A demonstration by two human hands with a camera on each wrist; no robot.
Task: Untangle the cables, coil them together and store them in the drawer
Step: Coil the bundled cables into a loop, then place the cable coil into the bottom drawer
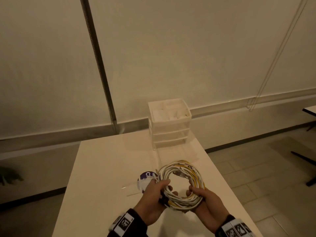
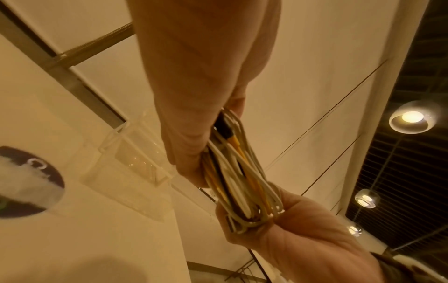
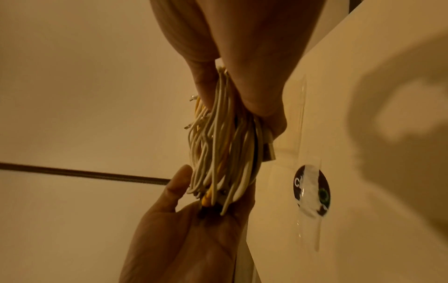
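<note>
A round coil of white and yellow cables [image 1: 196, 178] hangs just above the white table [image 1: 106, 168], near its front. My left hand [image 1: 153, 194] grips the coil's left side with its fingers curled through the ring. My right hand [image 1: 205, 197] grips the near right side in the same way. In the left wrist view the cable bundle [image 2: 232, 172] runs between my left hand [image 2: 194, 95] and my right hand [image 2: 303, 239]. The right wrist view shows the coil [image 3: 223, 145] edge-on, with loose plug ends sticking out. A white drawer unit [image 1: 169, 127] stands at the table's far edge, its drawers shut.
A round purple and white sticker [image 1: 146, 178] lies on the table just left of the coil. The drawer unit's top tray holds white items. Pale blinds hang behind the table. Another table [image 1: 310, 111] and dark furniture legs [image 1: 306, 161] stand on the tiled floor to the right.
</note>
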